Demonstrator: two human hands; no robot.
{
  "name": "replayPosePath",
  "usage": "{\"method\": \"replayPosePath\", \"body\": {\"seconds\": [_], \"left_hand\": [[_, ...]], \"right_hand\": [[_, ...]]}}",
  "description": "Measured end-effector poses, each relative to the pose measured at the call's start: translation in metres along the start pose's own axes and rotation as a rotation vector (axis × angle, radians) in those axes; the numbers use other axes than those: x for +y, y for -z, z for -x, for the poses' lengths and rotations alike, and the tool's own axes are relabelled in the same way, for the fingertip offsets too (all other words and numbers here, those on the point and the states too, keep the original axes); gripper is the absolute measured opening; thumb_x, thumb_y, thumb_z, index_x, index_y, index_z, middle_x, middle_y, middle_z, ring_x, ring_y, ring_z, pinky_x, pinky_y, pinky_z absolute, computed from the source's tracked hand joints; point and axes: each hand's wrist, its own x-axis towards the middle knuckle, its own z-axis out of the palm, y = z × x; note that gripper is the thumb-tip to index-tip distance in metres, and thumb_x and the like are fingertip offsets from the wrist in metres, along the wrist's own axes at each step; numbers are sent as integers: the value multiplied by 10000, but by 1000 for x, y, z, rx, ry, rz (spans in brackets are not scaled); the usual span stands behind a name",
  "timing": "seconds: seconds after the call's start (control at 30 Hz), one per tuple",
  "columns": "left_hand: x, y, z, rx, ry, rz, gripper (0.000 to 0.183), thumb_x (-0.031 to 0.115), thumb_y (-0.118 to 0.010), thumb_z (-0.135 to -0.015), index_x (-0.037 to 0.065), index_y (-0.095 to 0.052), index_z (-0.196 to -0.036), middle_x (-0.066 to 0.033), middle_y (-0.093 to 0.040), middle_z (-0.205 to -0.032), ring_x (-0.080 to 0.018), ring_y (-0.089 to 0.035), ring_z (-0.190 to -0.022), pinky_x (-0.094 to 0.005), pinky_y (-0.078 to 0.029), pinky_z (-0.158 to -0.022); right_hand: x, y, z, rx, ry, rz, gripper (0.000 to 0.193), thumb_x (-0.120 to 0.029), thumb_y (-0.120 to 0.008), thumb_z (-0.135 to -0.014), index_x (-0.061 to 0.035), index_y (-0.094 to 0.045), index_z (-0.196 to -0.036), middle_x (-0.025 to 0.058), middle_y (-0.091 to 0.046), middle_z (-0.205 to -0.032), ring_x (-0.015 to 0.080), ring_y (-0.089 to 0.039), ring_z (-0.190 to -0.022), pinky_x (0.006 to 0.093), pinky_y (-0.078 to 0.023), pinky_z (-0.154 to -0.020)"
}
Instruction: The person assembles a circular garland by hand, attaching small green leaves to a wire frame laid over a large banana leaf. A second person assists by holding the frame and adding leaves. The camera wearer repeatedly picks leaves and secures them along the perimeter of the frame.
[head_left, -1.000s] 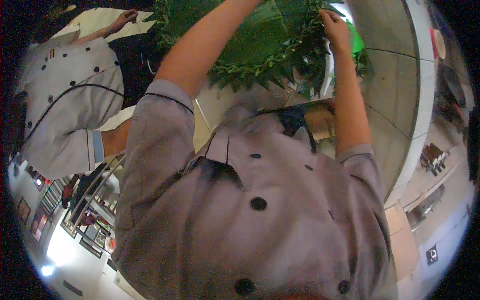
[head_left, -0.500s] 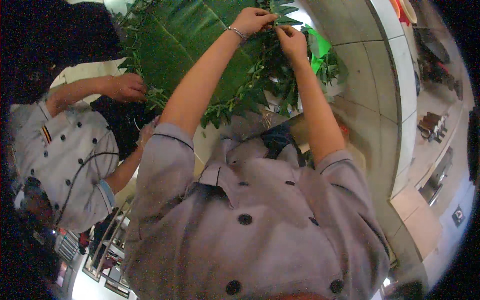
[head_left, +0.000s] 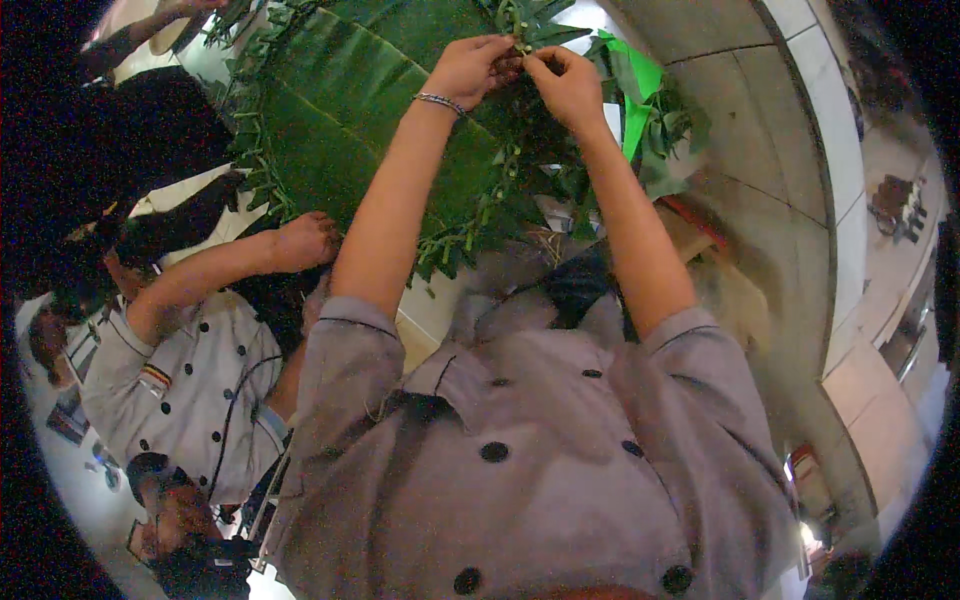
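A large round piece covered with broad green banana leaf point(head_left: 350, 110) lies before me, edged by a border of folded leaves and cut stems point(head_left: 462, 232). At its far right edge my left hand point(head_left: 472, 74) pinches the leaf stems point(head_left: 521, 42), fingers closed. Right beside it, my right hand point(head_left: 568, 88) is closed too, thumb and forefinger together on the same stems. The two hands' fingertips nearly meet there. Exactly how the stems are joined is too small to tell.
At my left a co-worker in a light jacket point(head_left: 190, 370) has a hand point(head_left: 308, 240) at the leaf border. Another person's arm point(head_left: 150, 25) reaches in at the far left. A bright green strip point(head_left: 638, 95) and loose leaves point(head_left: 672, 140) lie on the right, near a tiled counter point(head_left: 770, 130).
My hands have come slightly down and nearer along the border, still closed at the stems. The co-worker's hand has moved right and nearer along the edge. My view has shifted a little.
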Motion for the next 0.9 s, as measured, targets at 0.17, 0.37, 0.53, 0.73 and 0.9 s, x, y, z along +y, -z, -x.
{"method": "replayPosePath", "body": {"seconds": [0.17,0.37,0.53,0.73,0.9], "left_hand": [[17,-11,11,37,10,-29,309,209,-676,-940,-17,-640,-1147,-78,-687,-1034,-169,-682,-892,-298,-573,-761],[29,-13,11,37,-74,-224,286,202,-721,-907,-33,-683,-1065,-79,-708,-944,-152,-687,-840,-274,-572,-734],[33,-21,14,69,-155,-364,317,208,-735,-892,-48,-682,-1070,-89,-718,-931,-139,-685,-823,-264,-567,-740],[28,-32,22,177,-202,-395,330,188,-754,-870,-78,-684,-1052,-98,-723,-919,-150,-694,-788,-270,-569,-709],[26,-34,22,204,-282,-490,336,191,-763,-861,-87,-690,-1034,-104,-728,-902,-142,-693,-785,-262,-563,-699]], "right_hand": [[-1,3,0,9,45,47,282,-264,-713,-842,-2,-720,-946,62,-720,-820,113,-641,-743,280,-504,-709],[-4,4,0,13,30,104,297,-300,-715,-824,-31,-733,-948,109,-734,-871,204,-690,-798,333,-531,-757],[-6,1,3,67,4,59,302,-345,-714,-812,-76,-749,-944,135,-735,-916,296,-714,-856,392,-551,-798],[-7,-1,6,83,19,32,265,-256,-700,-841,-5,-728,-921,97,-728,-809,160,-677,-726,308,-527,-708],[-4,-2,3,81,31,116,312,-388,-674,-812,-103,-752,-915,129,-730,-894,331,-703,-836,431,-545,-770]]}}
